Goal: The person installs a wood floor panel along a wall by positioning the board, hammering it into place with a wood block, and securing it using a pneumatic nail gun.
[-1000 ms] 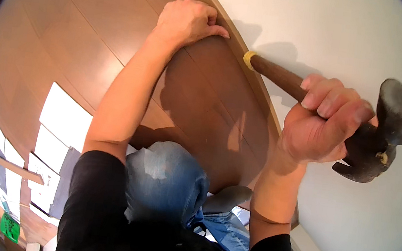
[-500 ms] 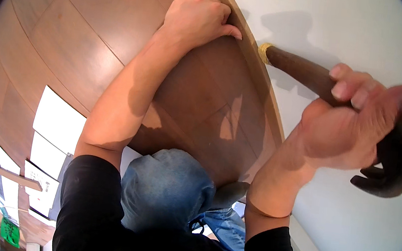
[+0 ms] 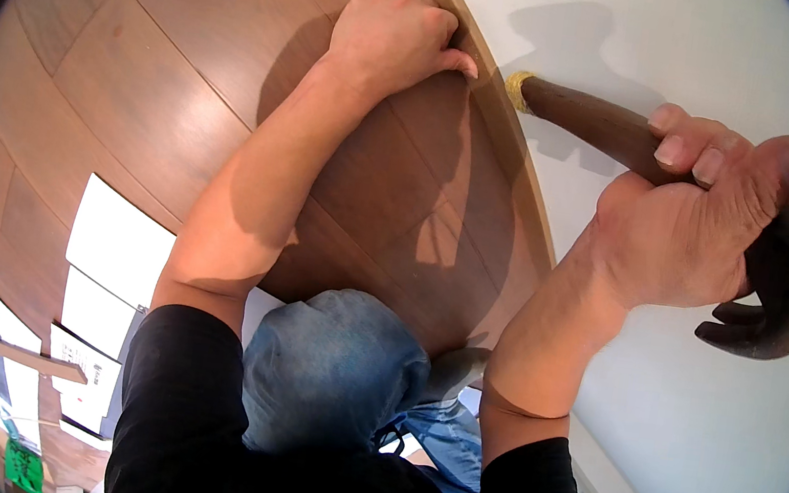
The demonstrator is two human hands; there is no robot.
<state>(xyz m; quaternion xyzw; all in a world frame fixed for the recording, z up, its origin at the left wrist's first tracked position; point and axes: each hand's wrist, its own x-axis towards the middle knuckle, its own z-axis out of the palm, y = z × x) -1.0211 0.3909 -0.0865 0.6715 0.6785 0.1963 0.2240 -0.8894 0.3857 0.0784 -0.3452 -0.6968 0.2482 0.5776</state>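
Observation:
My left hand (image 3: 390, 44) rests at the wooden trim (image 3: 487, 95) where the brown plank floor (image 3: 132, 57) meets the white wall (image 3: 664, 378); its fingers are curled, and whatever they may grip is hidden. My right hand (image 3: 683, 223) is closed round the hammer (image 3: 583, 117) high on its wooden handle, near the dark claw head (image 3: 771, 312). The yellow-wrapped butt of the handle points left, just beside the trim; whether it touches cannot be told.
My denim-covered knee (image 3: 330, 367) is below, between my arms. At the left lie white sheets (image 3: 120, 233), a narrow wooden strip (image 3: 26, 359) and a green item (image 3: 25, 467). A pale rail or ledge (image 3: 606, 489) runs at the lower right.
Compared with a second ago, my right hand and the hammer have shifted right, the head toward the rim of the view. My left hand appears slightly farther right along the trim.

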